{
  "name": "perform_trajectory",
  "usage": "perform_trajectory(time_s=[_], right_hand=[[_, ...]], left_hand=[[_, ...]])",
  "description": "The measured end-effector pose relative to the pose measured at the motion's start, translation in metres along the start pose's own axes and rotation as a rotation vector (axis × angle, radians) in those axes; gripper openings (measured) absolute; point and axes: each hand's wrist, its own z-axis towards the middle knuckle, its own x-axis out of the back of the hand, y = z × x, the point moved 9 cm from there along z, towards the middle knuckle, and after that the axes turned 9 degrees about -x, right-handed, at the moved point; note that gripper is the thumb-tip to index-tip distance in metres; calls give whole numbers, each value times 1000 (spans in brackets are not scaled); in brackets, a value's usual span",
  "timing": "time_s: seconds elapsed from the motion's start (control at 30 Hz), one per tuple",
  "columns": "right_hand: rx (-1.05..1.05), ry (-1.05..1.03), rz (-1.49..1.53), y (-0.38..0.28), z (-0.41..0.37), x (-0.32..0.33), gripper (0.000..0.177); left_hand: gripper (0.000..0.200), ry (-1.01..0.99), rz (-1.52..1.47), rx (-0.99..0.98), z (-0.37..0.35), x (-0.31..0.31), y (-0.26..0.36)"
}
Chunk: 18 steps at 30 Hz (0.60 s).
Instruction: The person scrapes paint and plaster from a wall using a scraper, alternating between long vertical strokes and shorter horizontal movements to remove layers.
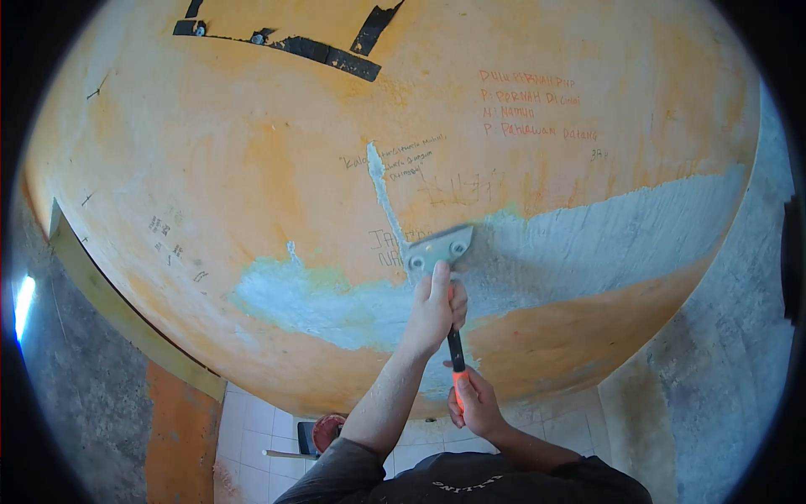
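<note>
A long-handled wall scraper [438, 245] has its wide metal head against the orange-painted wall [277, 193], at the upper edge of a bare grey-blue patch [319, 307]. My left hand [437, 307] is closed round the shaft just below the head, its thumb up against the metal. Lower down, my right hand [477, 405] grips the orange end of the handle. A narrow scraped strip [382, 189] runs up the wall from the blade. To the right, a broad scraped band [604, 235] stretches across the wall.
Black tape strips [327, 55] stick to the wall at the top. Red handwriting [537, 105] marks the upper right. Below, a reddish bucket [327, 432] stands on the tiled floor [256, 428]. A greenish-yellow frame edge [126, 311] borders the wall's left side.
</note>
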Motion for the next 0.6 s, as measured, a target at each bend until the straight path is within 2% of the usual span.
perform_trajectory(time_s=[0.03,0.1,0.2,0.23,0.27,0.37,0.4,0.5,0.6], right_hand=[[-21,9,-2,8,-3,0,51],[-48,10,-9,17,-10,5,50],[-99,3,-17,21,-9,4,49],[-62,2,-12,9,-5,2,49],[-24,-1,-12,-4,0,2,48],[-14,4,-14,-9,1,0,47],[-5,19,-19,-8,1,1,46],[-57,47,-7,27,-12,5,44],[-77,49,-2,28,-14,6,44]], left_hand=[[61,0,2,1,-7,3,-8],[58,154,-128,101,-23,16,-32],[51,106,-59,68,-16,16,-26],[45,31,-69,76,-8,14,-22],[45,39,-74,86,-3,12,-18],[44,41,-93,-58,1,0,19],[44,52,-92,-59,-3,6,10],[48,117,-97,100,-23,18,-37],[50,118,-88,121,-21,18,-40]])
